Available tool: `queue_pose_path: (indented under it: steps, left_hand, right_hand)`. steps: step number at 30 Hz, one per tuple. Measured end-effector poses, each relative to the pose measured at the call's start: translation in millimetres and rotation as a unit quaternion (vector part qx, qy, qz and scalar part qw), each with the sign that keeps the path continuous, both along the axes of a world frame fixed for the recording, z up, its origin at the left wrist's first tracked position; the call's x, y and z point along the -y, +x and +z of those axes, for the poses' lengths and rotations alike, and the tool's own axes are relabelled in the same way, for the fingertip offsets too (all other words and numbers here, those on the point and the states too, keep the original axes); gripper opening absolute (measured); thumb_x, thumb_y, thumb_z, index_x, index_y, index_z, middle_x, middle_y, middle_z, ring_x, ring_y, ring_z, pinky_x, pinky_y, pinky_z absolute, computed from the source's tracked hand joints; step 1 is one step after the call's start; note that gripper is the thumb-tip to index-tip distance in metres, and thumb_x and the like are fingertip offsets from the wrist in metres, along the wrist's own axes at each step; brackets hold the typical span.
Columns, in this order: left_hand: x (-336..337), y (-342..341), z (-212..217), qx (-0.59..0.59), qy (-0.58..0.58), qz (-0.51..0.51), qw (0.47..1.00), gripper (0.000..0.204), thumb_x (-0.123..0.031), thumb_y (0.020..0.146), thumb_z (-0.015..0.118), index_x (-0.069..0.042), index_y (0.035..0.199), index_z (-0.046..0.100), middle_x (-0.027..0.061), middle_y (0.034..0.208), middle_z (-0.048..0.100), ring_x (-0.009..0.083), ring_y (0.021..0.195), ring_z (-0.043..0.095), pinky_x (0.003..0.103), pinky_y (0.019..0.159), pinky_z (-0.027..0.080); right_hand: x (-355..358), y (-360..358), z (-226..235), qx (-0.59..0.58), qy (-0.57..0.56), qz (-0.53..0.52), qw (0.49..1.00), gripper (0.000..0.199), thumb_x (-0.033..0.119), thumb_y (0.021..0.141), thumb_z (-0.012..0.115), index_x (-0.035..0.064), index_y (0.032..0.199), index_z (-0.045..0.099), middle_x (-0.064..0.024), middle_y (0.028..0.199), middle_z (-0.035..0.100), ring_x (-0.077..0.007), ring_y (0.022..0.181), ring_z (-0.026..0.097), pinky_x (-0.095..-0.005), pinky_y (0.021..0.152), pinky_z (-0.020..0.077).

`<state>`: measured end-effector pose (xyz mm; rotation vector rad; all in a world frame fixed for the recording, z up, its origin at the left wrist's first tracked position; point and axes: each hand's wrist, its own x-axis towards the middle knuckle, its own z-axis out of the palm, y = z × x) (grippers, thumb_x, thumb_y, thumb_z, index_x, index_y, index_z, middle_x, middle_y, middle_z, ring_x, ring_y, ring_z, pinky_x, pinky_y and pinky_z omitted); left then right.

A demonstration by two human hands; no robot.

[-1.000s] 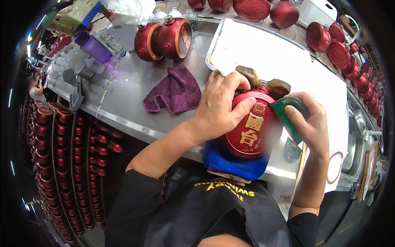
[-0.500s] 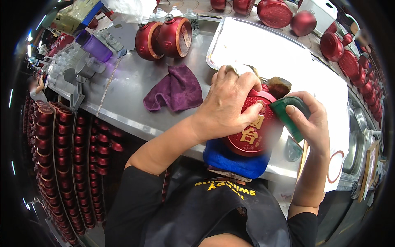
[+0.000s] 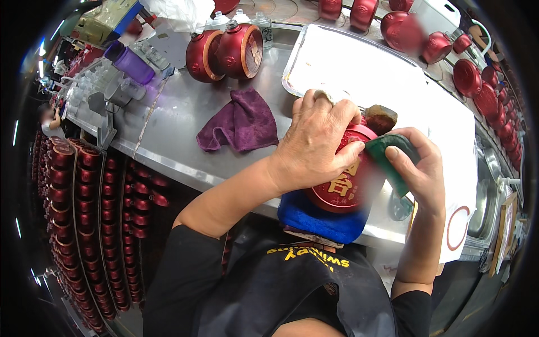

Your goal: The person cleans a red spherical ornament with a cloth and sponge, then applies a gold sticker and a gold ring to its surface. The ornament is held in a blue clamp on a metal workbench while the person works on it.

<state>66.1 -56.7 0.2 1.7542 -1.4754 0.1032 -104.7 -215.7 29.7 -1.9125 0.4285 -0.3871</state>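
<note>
Steel worktop (image 3: 185,118): brushed metal, running from nine o'clock across to three, front edge bent by the lens.

White tray (image 3: 359,62): shallow, rectangular, at one o'clock on the worktop, brightly lit.

Purple cloth (image 3: 238,121): crumpled, lying at eleven o'clock, just short of centre.

Two red round flasks (image 3: 224,51): on their sides, touching, at twelve o'clock.

Further red flasks (image 3: 483,84): ranged along the far edge from one to three o'clock.

Purple bottle (image 3: 128,63): at ten o'clock, among clear plastic clutter.

Racks of red flasks (image 3: 84,213): below the worktop, eight o'clock, in close rows (dimly lit).

Steel sink (image 3: 483,202): at three o'clock.
</note>
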Motion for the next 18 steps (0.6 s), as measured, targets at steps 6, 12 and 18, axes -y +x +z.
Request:
queue_pose_path:
  steps: [6,12,18]
  left_hand:
    - [-4,9,-4,-0.064,0.009,-0.040,0.997,0.039,-0.029,0.087,0.075,-0.008,0.115,0.057,0.0167,0.109,0.057,0.0373,0.108,0.048,0.051,0.099,0.035]
    - [-4,6,-5,-0.028,0.026,-0.020,0.999,0.040,-0.029,0.088,0.074,-0.009,0.117,0.056,0.0173,0.108,0.058,0.0387,0.107,0.048,0.052,0.100,0.035]
    - [-4,2,0,0.000,0.020,-0.007,1.000,0.034,-0.021,0.087,0.076,-0.006,0.112,0.059,0.0134,0.106,0.060,0.0330,0.104,0.051,0.045,0.096,0.038]
  right_hand:
    - [0,-2,-2,-0.001,-0.026,-0.001,1.000,0.022,0.017,0.095,0.070,-0.0018,0.107,0.068,-0.0037,0.083,0.069,-0.0096,0.076,0.064,-0.0250,0.069,0.0522]
    - [-3,2,-4,0.009,-0.020,0.000,1.000,0.023,0.017,0.094,0.071,-0.0018,0.107,0.068,-0.0042,0.084,0.070,-0.0102,0.076,0.064,-0.0257,0.069,0.0524]
    - [-6,-1,0,0.035,-0.029,0.004,0.999,0.022,0.016,0.094,0.071,-0.0024,0.107,0.068,-0.0037,0.082,0.069,-0.0093,0.075,0.063,-0.0254,0.069,0.0517]
